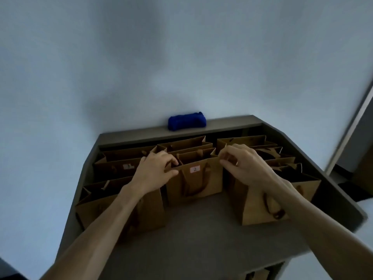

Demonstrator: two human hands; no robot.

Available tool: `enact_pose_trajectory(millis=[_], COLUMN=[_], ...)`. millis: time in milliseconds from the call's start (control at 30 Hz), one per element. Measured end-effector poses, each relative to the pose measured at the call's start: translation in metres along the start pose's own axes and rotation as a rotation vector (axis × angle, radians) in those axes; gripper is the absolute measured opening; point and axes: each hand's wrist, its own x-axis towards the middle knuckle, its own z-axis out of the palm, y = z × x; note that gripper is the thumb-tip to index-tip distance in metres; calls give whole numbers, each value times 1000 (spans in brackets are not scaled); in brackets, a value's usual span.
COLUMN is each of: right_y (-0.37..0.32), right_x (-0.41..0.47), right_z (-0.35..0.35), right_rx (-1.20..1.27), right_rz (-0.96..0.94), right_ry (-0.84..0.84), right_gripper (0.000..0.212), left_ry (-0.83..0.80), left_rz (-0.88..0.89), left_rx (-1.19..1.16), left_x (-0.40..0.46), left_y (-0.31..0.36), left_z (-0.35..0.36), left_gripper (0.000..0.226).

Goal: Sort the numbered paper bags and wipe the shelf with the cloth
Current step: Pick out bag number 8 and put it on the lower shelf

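Now the left hand [155, 168] pinches the top left corner of a small brown paper bag with a white label marked 2 [194, 183], thumb in front of the rim and fingers curled over it. The right hand [245, 165] pinches the same bag's top right corner, fingers bent down onto the rim; a ring shows on one finger. Both bare forearms reach in from the lower edge of the view. The bag stands upright between the hands on the grey-brown shelf top [193, 229], its dark rope handle hanging down the front face under the label.

Just left of it, behind the left hand, stands a brown paper bag with a white label that seems to read 3 [121, 168], though the number is blurred. In front of that one, under the left forearm, is a larger brown paper bag at the left front [96, 207], mouth open. To the right, under the right wrist, a brown paper bag at the right front [260, 209] shows a dark handle on its face; its number cannot be seen. More brown bags crowd in rows behind, up to the raised back ledge [232, 123].

On that ledge, against the pale wall [181, 57], lies a rolled blue cloth [187, 121], well apart from both hands.
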Motion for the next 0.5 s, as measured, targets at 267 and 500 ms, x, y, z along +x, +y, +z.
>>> enact_pose_trajectory(millis=[267, 500], right_y=[25, 37], right_x=[56, 81], right_z=[17, 26], right_rx=[-136, -234], right_rz=[96, -21], right_ry=[-285, -469], right_gripper=[29, 23], left_ry=[25, 0], left_rz=[-75, -136], left_rx=[-53, -82], left_x=[18, 27], left_y=[-10, -9], left_z=[7, 5], left_gripper=[16, 21])
